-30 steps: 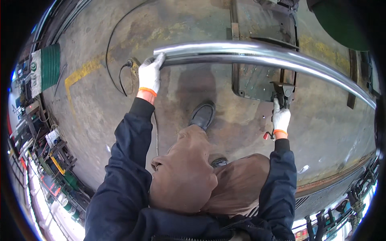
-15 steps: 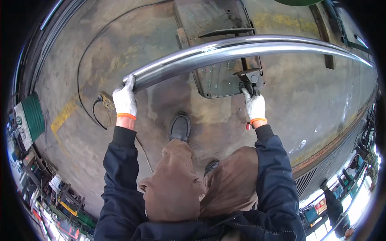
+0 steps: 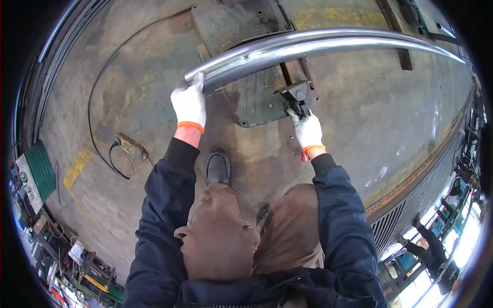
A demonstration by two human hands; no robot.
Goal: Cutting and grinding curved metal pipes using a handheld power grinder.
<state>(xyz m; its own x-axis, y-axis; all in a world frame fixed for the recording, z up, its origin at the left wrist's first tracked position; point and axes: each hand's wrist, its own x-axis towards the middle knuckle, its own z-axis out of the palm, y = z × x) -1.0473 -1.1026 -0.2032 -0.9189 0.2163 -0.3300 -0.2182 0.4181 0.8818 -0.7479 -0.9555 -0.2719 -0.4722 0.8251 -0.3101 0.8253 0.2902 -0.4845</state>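
A long shiny steel pipe [image 3: 328, 43] runs across the upper part of the view, from the middle to the far right. My left hand [image 3: 190, 102], in a white glove with an orange cuff, grips the pipe's near end. My right hand [image 3: 306, 128], gloved the same way, is closed on a dark metal clamp [image 3: 298, 95] that sits under the pipe. Below both lies a rusty green steel plate [image 3: 257, 100] on the floor. My black shoe [image 3: 218, 167] and brown trousers show beneath the hands.
The floor is stained concrete with a yellow painted mark [image 3: 77, 167] at the left. A yellow power strip [image 3: 129, 145] with a black cable [image 3: 95, 102] lies left of my shoe. Racks and clutter line the lower left rim, a metal grating [image 3: 390, 231] the lower right.
The view has swung, so the plate and clamp now sit higher and more central. My left hand stays on the pipe's end, my right on the clamp.
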